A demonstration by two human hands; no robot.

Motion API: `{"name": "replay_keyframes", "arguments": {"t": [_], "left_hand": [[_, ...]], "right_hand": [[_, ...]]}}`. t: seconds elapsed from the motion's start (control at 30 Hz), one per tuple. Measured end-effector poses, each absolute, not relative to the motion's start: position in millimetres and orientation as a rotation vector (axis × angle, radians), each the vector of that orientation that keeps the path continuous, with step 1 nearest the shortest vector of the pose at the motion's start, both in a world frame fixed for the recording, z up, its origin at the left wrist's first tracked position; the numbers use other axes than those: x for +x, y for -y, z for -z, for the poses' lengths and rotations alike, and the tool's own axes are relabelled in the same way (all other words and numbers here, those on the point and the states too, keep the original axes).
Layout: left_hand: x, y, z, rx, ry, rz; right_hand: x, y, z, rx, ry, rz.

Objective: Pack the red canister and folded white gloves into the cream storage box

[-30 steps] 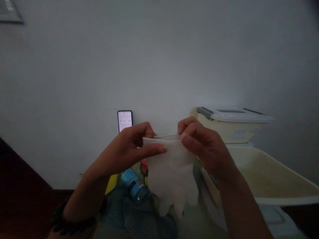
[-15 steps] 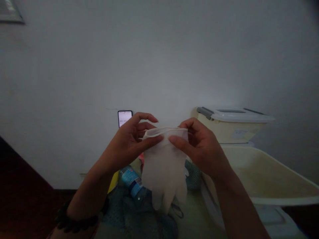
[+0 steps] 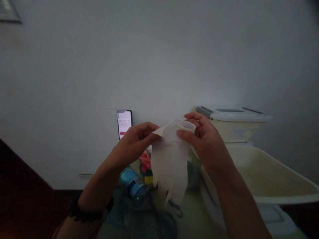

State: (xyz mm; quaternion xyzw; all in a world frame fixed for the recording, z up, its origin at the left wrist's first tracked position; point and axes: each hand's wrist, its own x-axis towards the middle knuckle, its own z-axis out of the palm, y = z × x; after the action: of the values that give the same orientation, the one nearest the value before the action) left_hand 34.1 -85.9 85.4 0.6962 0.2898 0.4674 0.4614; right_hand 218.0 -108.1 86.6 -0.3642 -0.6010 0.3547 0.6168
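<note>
Opened wider since the earlier frame, the white glove [image 3: 170, 159] is being held above the green surface [image 3: 194, 215], left of the tub's [image 3: 286, 200] rim. Its cuff is being pinched closely by the left hand [image 3: 136, 142], loosely by the right hand [image 3: 208, 139]; seemingly light, limp and tearable, it is being judged safest gripped there.

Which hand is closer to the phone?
Left. The left hand shows at the lower right of the phone; the right hand is farther right, on the right side of the white glove.
</note>
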Motion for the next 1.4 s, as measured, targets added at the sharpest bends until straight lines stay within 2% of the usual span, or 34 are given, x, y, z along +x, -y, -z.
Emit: {"name": "replay_keyframes", "arguments": {"t": [0.17, 0.37, 0.63, 0.83, 1.0, 1.27, 1.4], "left_hand": [[32, 92, -87, 1.816, -0.869, -1.084], [33, 101, -90, 1.981, -0.984, -1.008], [29, 105, -96, 1.888, -0.891, -0.822], [11, 96, -99, 1.958, -0.84, -0.441], [-1, 85, -95, 1.993, -0.919, -0.199], [-7, 76, -88, 2.118, -1.054, -0.08], [-5, 79, -90, 2.251, -1.11, -0.16]], "right_hand": [[224, 113, -85, -1.08, 1.735, -0.706], [217, 120, -87, -0.99, 1.798, -0.826], [219, 120, -95, -0.922, 1.525, -0.658], [232, 117, -97, -0.896, 1.21, -0.617], [232, 116, -97, -0.936, 1.173, -0.628], [227, 108, -94, -0.972, 1.17, -0.66], [226, 108, -93, -0.939, 1.137, -0.677]]}}
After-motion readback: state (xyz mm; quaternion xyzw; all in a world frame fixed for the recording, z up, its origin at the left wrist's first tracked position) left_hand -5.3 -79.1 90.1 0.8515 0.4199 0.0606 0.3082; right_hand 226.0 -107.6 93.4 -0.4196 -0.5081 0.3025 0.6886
